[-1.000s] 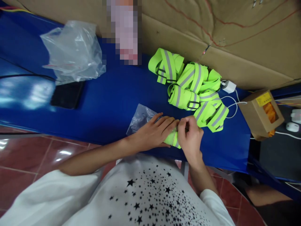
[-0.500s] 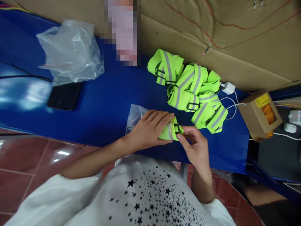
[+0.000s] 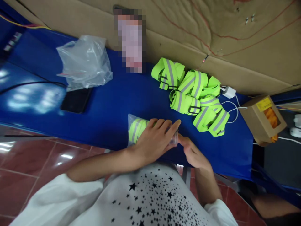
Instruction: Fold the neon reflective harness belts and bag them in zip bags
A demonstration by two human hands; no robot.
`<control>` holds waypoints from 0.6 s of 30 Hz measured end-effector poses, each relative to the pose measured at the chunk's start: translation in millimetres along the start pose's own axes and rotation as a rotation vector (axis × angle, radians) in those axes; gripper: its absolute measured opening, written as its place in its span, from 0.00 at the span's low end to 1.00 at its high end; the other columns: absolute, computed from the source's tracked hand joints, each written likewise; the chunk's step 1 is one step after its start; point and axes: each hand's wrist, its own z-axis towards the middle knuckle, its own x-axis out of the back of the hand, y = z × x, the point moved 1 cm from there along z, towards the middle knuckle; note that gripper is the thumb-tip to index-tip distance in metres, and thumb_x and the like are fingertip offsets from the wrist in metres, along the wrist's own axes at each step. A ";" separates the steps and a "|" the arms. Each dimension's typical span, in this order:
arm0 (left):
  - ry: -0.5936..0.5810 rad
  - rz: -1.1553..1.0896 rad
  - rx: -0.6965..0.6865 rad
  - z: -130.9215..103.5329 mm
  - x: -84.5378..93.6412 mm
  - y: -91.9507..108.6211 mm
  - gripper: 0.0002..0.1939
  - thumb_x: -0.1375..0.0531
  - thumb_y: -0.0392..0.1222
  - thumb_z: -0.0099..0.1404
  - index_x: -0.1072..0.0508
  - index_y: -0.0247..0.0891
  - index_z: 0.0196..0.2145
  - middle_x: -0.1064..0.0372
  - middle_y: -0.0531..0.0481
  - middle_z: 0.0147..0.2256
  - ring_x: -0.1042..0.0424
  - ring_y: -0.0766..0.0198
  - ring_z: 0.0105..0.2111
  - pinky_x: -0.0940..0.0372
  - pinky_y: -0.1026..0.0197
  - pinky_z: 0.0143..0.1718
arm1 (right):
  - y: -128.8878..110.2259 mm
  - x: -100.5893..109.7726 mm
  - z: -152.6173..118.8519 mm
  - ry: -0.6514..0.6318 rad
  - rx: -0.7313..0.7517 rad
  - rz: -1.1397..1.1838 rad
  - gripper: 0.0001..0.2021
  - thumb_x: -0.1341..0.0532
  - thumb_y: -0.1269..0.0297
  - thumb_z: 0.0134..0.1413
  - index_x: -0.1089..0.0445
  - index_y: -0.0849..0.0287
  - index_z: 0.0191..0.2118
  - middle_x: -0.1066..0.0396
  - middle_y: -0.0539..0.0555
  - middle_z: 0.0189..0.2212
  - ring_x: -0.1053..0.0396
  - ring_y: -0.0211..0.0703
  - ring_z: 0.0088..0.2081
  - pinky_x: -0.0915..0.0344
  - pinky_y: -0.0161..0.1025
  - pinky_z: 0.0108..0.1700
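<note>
A clear plastic bag [image 3: 130,123] lies near the front edge of the blue table, with a rolled neon-yellow reflective strap [image 3: 136,129] inside it. Across the bag's top rests my left hand [image 3: 154,141], its fingers bent over the far side and gripping it. My right hand [image 3: 194,152] is at the bag's right end, fingers drawn together with the tips at the plastic edge. The left hand hides the middle of the bag and most of the strap.
Several rolled reflective straps [image 3: 184,102] are piled beyond my hands. A white charger [image 3: 229,92] and a cardboard box [image 3: 258,121] with orange contents stand to the right. At left, clear plastic bags [image 3: 86,62] partly cover a dark phone-like slab [image 3: 76,100].
The strap, which stuck out at the right with its buckle showing, is now inside the bag. My right hand has moved from the buckle to the bag's edge. The view has shifted slightly.
</note>
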 end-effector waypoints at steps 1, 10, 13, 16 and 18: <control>-0.050 -0.040 0.007 -2.5 4.2 1.2 0.39 0.39 0.53 0.69 0.46 0.32 0.69 0.28 0.37 0.52 0.28 0.46 0.48 0.36 0.46 0.48 | -0.7 1.6 0.6 -0.032 0.027 -0.009 0.22 0.49 0.46 0.70 0.24 0.53 0.49 0.23 0.55 0.43 0.26 0.47 0.48 0.28 0.47 0.52; -0.479 -1.004 0.072 25.1 -1.0 -78.8 0.40 0.33 0.57 0.63 0.41 0.44 0.67 0.29 0.40 0.56 0.25 0.54 0.50 0.29 0.59 0.43 | -12.0 19.6 16.8 0.010 0.171 -0.184 0.14 0.40 0.65 0.68 0.27 0.50 0.56 0.22 0.54 0.47 0.26 0.44 0.49 0.30 0.47 0.51; -0.719 -1.433 0.004 34.9 -18.5 -90.7 0.34 0.29 0.50 0.58 0.30 0.41 0.59 0.24 0.42 0.51 0.23 0.56 0.47 0.29 0.60 0.43 | -12.8 33.3 25.3 0.018 0.281 -0.186 0.13 0.38 0.62 0.66 0.27 0.52 0.54 0.21 0.55 0.46 0.25 0.46 0.49 0.31 0.47 0.52; -0.567 -1.633 0.172 38.2 -25.8 -94.6 0.32 0.25 0.42 0.51 0.25 0.38 0.53 0.22 0.45 0.46 0.23 0.60 0.44 0.30 0.61 0.45 | -3.9 40.4 35.5 0.033 0.337 -0.230 0.13 0.35 0.58 0.64 0.25 0.52 0.51 0.22 0.56 0.48 0.26 0.49 0.51 0.34 0.51 0.55; -0.436 -1.682 0.306 38.3 -25.9 -97.7 0.30 0.25 0.39 0.51 0.24 0.37 0.52 0.21 0.47 0.43 0.24 0.63 0.40 0.31 0.62 0.45 | 7.2 38.5 40.6 0.094 0.305 -0.257 0.12 0.34 0.56 0.61 0.24 0.53 0.49 0.25 0.58 0.51 0.27 0.51 0.52 0.34 0.51 0.54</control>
